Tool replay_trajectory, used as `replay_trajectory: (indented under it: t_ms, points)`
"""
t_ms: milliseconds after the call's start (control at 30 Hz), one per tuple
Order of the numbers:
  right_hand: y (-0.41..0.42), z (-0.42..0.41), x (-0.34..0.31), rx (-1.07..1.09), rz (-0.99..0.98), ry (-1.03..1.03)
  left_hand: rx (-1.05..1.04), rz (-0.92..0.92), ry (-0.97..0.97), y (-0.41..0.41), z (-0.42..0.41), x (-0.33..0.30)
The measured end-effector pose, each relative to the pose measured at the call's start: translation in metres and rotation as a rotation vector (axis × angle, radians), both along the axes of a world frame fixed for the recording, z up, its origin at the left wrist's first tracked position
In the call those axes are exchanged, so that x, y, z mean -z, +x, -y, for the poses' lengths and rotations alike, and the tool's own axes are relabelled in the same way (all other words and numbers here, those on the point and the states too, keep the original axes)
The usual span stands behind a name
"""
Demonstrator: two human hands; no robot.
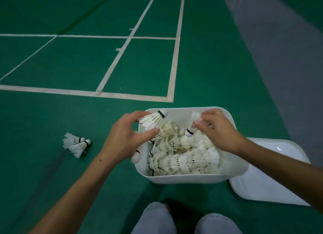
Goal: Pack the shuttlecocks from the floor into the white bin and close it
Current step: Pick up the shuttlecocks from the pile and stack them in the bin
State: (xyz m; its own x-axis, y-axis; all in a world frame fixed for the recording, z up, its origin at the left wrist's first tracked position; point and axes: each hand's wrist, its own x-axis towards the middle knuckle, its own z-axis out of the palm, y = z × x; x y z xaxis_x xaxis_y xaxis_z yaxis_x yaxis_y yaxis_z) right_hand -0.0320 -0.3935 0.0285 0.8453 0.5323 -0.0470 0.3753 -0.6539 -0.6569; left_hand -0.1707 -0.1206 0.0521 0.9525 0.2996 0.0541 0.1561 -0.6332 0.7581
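White shuttlecock [152, 119], cork up-right

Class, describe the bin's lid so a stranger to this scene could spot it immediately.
Start at the white bin full of shuttlecocks on the green court floor. Look just to its right, under the person's right forearm, where the lid lies flat on the floor. It alone is a flat, smooth, white rounded panel holding nothing.

White shuttlecocks [181, 157], white bin [188, 178], white-lined green floor [70, 62].
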Motion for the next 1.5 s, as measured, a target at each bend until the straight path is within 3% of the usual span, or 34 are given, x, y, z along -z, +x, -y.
replay_trajectory:
  t_ms: [167,400,833,1067,1133,1300,1500]
  points:
    - [0.013,-0.017,0.038,0.113,0.011,-0.063,-0.068,-0.033,-0.088,0.006,-0.004,0.011]
    - [0.014,-0.054,0.055,0.294,0.047,0.054,-0.114,-0.069,-0.225,0.026,0.014,0.024]
    - [0.023,-0.075,0.074,0.141,-0.353,0.020,-0.125,-0.049,-0.329,0.031,0.029,0.030]
    - [0.021,-0.061,0.056,0.112,-0.304,-0.023,-0.178,-0.065,-0.369,0.031,0.035,0.038]
    - [0.010,-0.051,0.045,0.166,-0.261,0.095,-0.178,-0.062,-0.368,0.031,0.036,0.040]
    - [-0.020,-0.038,0.015,0.097,-0.501,0.458,-0.144,-0.055,-0.329,0.032,0.036,0.046]
    - [-0.021,-0.034,0.019,0.067,-0.413,0.447,-0.059,-0.073,-0.281,0.038,0.045,0.052]
